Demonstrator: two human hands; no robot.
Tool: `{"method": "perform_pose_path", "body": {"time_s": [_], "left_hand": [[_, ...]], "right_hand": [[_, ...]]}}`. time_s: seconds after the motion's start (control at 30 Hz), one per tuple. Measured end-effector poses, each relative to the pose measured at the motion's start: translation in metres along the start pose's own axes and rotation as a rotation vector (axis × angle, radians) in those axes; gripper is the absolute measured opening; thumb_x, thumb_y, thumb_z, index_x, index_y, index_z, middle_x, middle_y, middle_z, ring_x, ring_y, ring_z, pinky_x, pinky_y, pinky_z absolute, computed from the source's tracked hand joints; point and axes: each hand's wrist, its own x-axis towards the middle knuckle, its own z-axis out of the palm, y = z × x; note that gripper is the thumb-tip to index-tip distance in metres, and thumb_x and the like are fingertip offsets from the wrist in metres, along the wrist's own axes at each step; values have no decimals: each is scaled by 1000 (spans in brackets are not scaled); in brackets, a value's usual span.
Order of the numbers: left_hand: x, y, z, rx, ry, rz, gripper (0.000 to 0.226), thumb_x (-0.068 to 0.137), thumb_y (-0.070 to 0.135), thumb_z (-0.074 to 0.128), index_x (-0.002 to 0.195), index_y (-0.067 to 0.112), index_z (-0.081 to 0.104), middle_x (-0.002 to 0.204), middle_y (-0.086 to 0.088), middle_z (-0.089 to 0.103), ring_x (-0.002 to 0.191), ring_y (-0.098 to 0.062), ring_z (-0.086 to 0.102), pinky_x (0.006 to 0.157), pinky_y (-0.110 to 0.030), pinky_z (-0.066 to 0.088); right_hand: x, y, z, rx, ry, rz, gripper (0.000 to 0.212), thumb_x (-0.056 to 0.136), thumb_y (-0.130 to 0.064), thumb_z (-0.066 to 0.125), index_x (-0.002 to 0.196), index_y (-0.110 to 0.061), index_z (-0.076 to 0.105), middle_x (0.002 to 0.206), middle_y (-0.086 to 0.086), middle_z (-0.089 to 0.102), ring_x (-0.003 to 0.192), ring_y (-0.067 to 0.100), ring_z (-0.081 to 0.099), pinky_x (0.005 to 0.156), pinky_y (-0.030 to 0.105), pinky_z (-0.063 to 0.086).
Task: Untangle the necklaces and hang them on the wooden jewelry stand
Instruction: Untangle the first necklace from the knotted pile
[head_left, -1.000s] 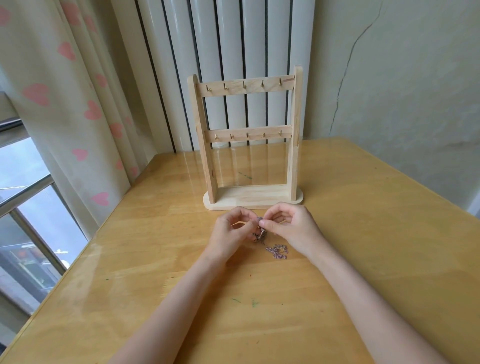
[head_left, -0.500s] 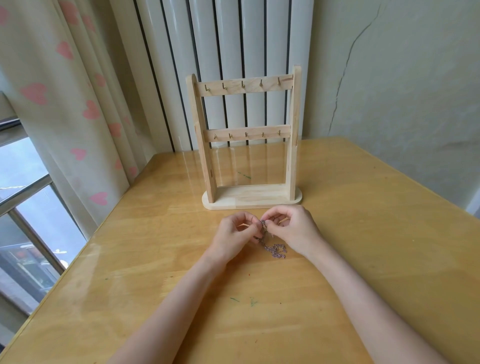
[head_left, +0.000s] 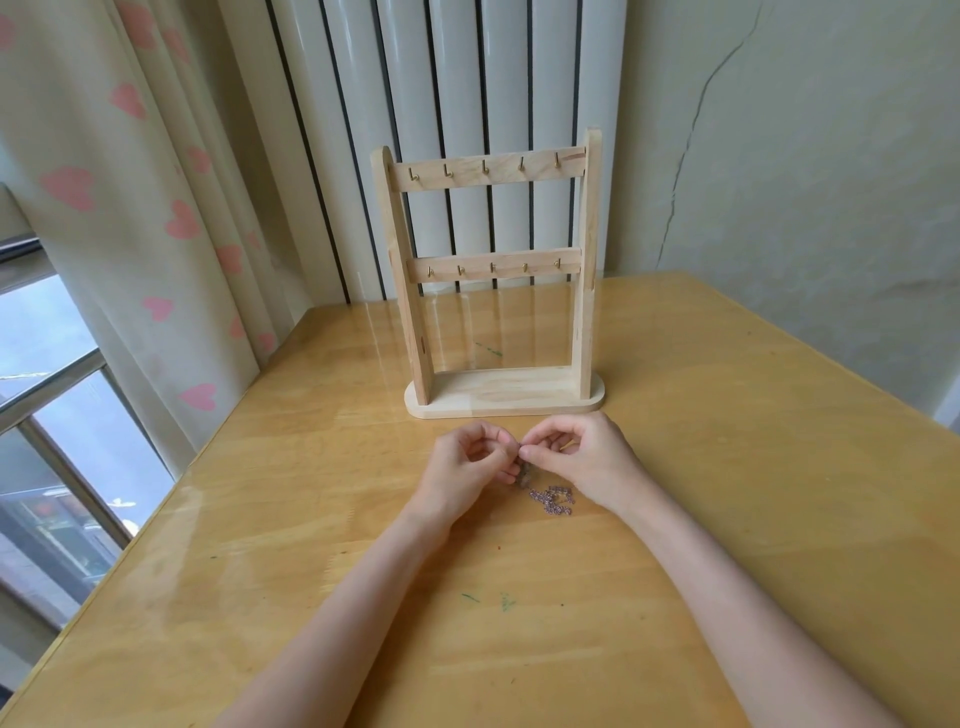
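A small tangle of purple-silver necklaces (head_left: 551, 500) lies on the wooden table (head_left: 727, 467) just in front of the wooden jewelry stand (head_left: 493, 280). My left hand (head_left: 467, 473) and my right hand (head_left: 587, 460) meet fingertip to fingertip above the tangle, and both pinch the upper end of the chain between thumb and fingers. The rest of the chain trails down onto the table between my wrists. The stand has two crossbars with several small brass hooks, and nothing hangs on them.
A white ribbed radiator (head_left: 452, 104) stands behind the stand. A curtain with pink hearts (head_left: 135, 208) and a window (head_left: 47, 415) are at the left, along the table's left edge. A cracked wall (head_left: 805, 156) runs along the right.
Both hands have stayed together at the same spot, with small finger movements on the chain. The tangle on the table looks much the same.
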Motion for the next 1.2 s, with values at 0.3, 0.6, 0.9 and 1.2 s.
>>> {"method": "perform_pose_path", "body": {"time_s": [0.3, 0.6, 0.9, 1.2], "left_hand": [[4, -1, 1, 18, -8, 34, 19, 83, -10, 57, 82, 9, 55, 72, -2, 56, 55, 1, 56, 56, -15, 50], [3, -4, 1, 33, 58, 38, 15, 84, -2, 60, 83, 12, 57, 75, 1, 57, 56, 2, 57, 58, -14, 50], [-2, -2, 4, -156, -25, -53, 10, 87, 4, 59, 94, 7, 66, 79, -4, 67, 72, -10, 64, 69, -18, 54], [-1, 1, 1, -48, 9, -42, 11, 87, 8, 60, 77, 9, 62, 56, 3, 60, 50, -5, 55, 54, -15, 49]], "right_hand": [[0, 1, 0, 73, -3, 75, 16, 78, -7, 70, 68, -18, 64, 68, -3, 60, 62, 5, 51, 61, 14, 44], [-2, -3, 1, 176, -24, 146, 9, 86, -7, 63, 77, -11, 62, 70, 0, 56, 54, 7, 50, 54, 13, 45], [-1, 1, 1, 307, -65, 186, 9, 89, -5, 56, 83, -9, 62, 69, 2, 58, 60, 11, 52, 59, 19, 48], [0, 2, 1, 295, -92, 198, 8, 92, -5, 53, 88, -4, 60, 68, 3, 57, 64, 14, 53, 63, 21, 47]]}}
